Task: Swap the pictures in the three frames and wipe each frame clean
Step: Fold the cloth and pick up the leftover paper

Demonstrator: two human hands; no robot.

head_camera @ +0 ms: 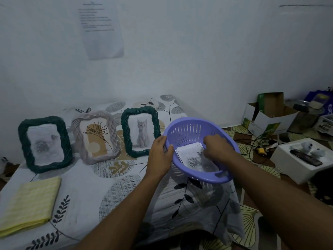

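Fingers of left hand (159, 156) clamp the basket (194, 126) rim, right hand (217, 147) on spare pictures (189, 157) inside, grasp unclear; frames (95, 138) all still loaded, cloth (30, 202) unused, so barely started.

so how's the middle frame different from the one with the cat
The middle frame has a lilac-grey border; the cat frame has a dark green one. The middle frame holds a line-drawn flower on beige; the cat frame holds a grey kitten on white. The cat frame stands nearer the purple basket than the middle frame. Both have twisted rope-like borders and stand on the patterned cloth.
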